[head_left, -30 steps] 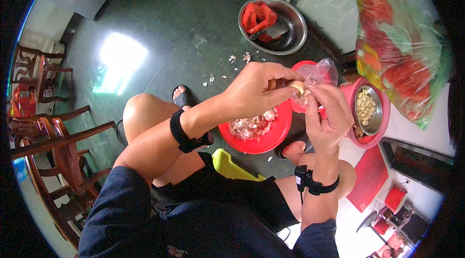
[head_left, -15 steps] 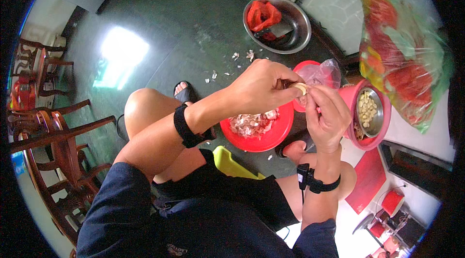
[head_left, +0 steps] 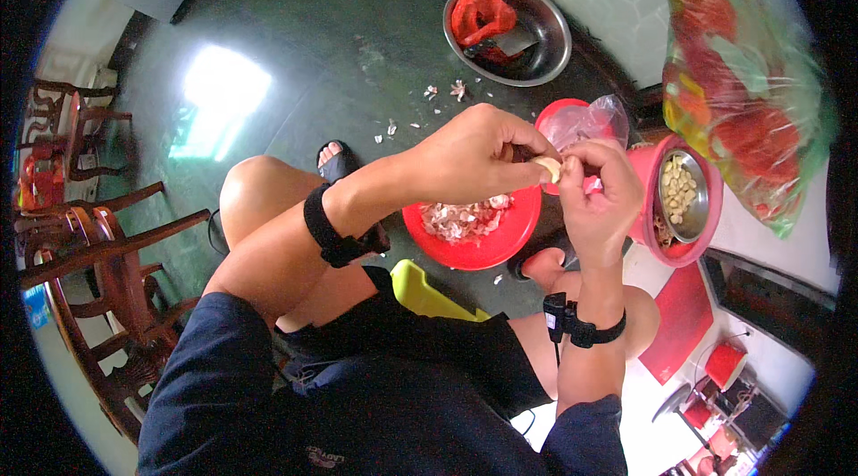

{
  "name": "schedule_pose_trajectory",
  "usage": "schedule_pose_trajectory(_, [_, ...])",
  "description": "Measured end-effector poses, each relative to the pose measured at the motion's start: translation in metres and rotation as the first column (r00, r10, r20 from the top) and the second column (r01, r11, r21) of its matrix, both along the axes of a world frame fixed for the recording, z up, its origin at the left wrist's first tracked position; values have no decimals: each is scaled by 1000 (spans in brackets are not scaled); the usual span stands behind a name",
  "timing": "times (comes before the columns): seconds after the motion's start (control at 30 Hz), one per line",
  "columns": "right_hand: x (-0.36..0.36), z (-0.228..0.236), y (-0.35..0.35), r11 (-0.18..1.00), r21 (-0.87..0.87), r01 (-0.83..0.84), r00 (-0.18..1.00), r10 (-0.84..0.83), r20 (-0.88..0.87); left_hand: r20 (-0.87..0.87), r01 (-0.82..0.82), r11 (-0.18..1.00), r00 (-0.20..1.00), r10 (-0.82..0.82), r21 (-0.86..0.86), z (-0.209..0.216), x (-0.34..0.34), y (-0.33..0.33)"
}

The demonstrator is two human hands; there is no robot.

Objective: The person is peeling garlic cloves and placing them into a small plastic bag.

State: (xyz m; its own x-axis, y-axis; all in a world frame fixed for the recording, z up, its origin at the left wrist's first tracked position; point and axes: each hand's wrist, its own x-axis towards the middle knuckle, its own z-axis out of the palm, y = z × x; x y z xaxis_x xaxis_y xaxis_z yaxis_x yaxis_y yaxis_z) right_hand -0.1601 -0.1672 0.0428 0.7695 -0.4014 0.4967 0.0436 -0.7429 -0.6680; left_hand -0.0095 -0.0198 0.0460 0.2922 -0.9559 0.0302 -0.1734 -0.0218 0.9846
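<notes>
A pale garlic clove (head_left: 549, 168) is pinched between the thumb and fingers of my left hand (head_left: 474, 154). My right hand (head_left: 601, 194) meets it from the other side, its thumb and forefinger closed at the clove's end; whether a strip of skin is between them is too small to tell. Below both hands stands a red basin (head_left: 483, 252) holding garlic skins (head_left: 460, 220). To the right, a metal bowl (head_left: 700, 227) with several peeled cloves (head_left: 677, 190) sits inside a pink bucket (head_left: 645, 224).
A steel basin (head_left: 559, 56) on the floor holds a red mesh bag (head_left: 478, 18) and a knife (head_left: 514, 41). Behind my hands is a red container (head_left: 559, 109) with a clear plastic bag (head_left: 597, 121). Wooden chairs (head_left: 107, 261) stand left; a filled plastic bag (head_left: 742, 92) lies right.
My right hand's fingers have curled in more around the clove's end. The clove has turned slightly and sits a little lower and to the left. Both hands stay together.
</notes>
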Motion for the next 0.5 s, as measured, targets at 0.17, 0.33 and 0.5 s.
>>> schedule_pose_trajectory(0.17, [-2,-11,-8,913,404,62,997,-74,14,-292,33,988,953,-77,-150,-5,-5,-5])
schedule_pose_trajectory(0.33, [0,-12,9,716,696,54,995,-97,23,-572,-23,1000,820,15,-8,5,1,-7])
schedule_pose_trajectory(0.5, [6,-6,32,891,441,108,994,-102,-38,-610,-162,986,780,144,25,-8,-7,-11])
